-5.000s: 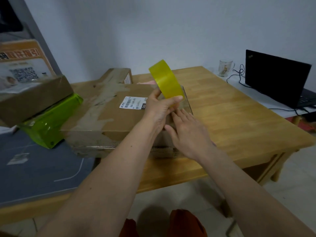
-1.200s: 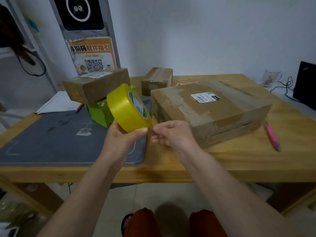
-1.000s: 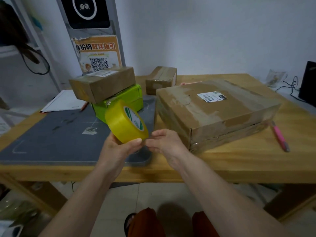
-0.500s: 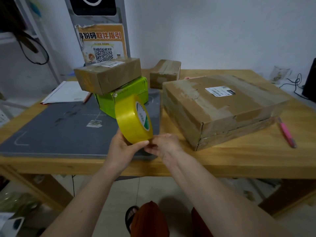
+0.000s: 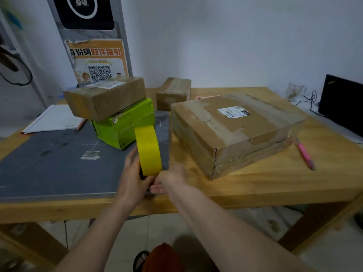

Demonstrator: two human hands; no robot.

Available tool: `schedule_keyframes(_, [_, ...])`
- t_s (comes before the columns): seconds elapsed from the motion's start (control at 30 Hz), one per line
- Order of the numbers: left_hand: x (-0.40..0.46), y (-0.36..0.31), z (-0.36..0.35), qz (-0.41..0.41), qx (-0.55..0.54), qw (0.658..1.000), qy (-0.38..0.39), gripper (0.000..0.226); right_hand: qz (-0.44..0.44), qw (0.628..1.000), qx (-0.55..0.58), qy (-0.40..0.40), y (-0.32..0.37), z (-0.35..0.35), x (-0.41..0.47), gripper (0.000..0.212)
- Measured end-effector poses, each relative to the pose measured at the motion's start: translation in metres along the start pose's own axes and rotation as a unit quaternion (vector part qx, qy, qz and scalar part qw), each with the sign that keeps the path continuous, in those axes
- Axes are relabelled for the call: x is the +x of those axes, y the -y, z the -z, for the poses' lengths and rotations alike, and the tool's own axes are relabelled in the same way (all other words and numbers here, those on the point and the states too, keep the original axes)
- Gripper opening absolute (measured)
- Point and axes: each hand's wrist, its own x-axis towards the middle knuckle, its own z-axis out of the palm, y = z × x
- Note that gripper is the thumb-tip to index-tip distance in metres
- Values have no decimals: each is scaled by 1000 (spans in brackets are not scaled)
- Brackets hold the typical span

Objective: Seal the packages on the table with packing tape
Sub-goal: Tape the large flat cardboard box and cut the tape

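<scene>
A wooden desk [image 5: 265,185] carries a large flat brown cardboard box [image 5: 233,132], already taped, toward its right edge. A brown box [image 5: 106,97] is stacked on a green carton [image 5: 125,124] near the back-left corner. The yellow tape roll [image 5: 148,150] is gripped upright at the front edge by the left hand [image 5: 133,173]; its end is apparently picked at by the right hand [image 5: 169,181]. More sealing seems left.

This is looking like a small parcel pick-up office. A poster [image 5: 98,61] with a QR code is hanging at 11 o'clock, taped boxes [image 5: 231,132] are sitting on a wooden table [image 5: 255,183] at 1 o'clock, a grey mat [image 5: 59,169] is lying at 9 o'clock, and a laptop [image 5: 341,105] is standing at 3 o'clock.
</scene>
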Motion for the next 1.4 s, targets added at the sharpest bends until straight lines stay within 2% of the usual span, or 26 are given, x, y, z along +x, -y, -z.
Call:
schedule_keyframes(0.13, [1,2,-4,28,3,1000,-11,67,10,998,56,0,-2,3,-11,30])
schedule_keyframes(0.27, [-1,5,-3,39,22,999,-2,70,-17,992,113,50,7,11,-32,30])
schedule_keyframes(0.43, [0,1,-1,79,54,995,18,64,4,989,124,76,19,35,-50,9])
schedule_keyframes(0.53, [-5,-5,1,95,85,991,36,70,13,984,142,105,17,50,-55,29])
schedule_keyframes(0.6, [-6,-11,6,92,147,983,59,66,10,979,146,139,12,54,-59,35])
schedule_keyframes(0.67, [-9,-18,12,94,180,975,87,66,55,987,118,94,7,60,-63,29])
schedule_keyframes(0.7, [-14,-25,15,106,161,978,84,73,99,990,90,54,6,66,-64,23])
schedule_keyframes(0.73, [-21,-35,17,112,119,985,49,81,147,986,73,17,6,74,-64,18])
schedule_keyframes(0.77, [-28,-48,17,76,73,994,-26,84,198,978,64,-21,9,85,-63,17])
schedule_keyframes(0.8, [-35,-66,18,-10,50,993,-111,81,252,964,54,-66,12,96,-61,19])
schedule_keyframes(0.83, [-37,-84,16,-116,45,976,-180,75,304,944,46,-122,16,108,-59,22])
schedule_keyframes(0.87, [-35,-99,10,-213,35,954,-207,70,351,918,43,-182,20,118,-58,23])
schedule_keyframes(0.9, [-29,-114,3,-273,25,941,-198,65,383,890,40,-243,23,127,-55,22])
schedule_keyframes(0.93, [-20,-127,-7,-286,18,943,-170,62,397,867,36,-300,26,135,-50,23])
schedule_keyframes(1.0, [5,-150,-30,-201,-1,975,-98,63,367,847,35,-382,31,152,-34,54])
schedule_keyframes(1.03, [19,-157,-42,-127,-2,990,-67,66,326,858,47,-393,33,161,-24,74])
schedule_keyframes(1.1, [51,-158,-65,27,-23,999,-20,72,229,902,87,-355,38,176,-6,105])
schedule_keyframes(1.13, [69,-156,-74,94,-50,994,1,74,192,922,105,-318,38,182,3,113])
schedule_keyframes(1.17, [84,-152,-82,144,-74,987,18,76,171,936,119,-283,37,187,11,117])
schedule_keyframes(1.23, [107,-143,-96,191,-69,978,37,78,176,943,145,-241,34,196,26,119])
schedule_keyframes(1.3, [127,-133,-106,197,-33,980,27,80,195,944,161,-212,32,210,41,118])
schedule_keyframes(1.4, [156,-124,-109,208,-18,978,-27,86,217,948,185,-143,29,240,51,115])
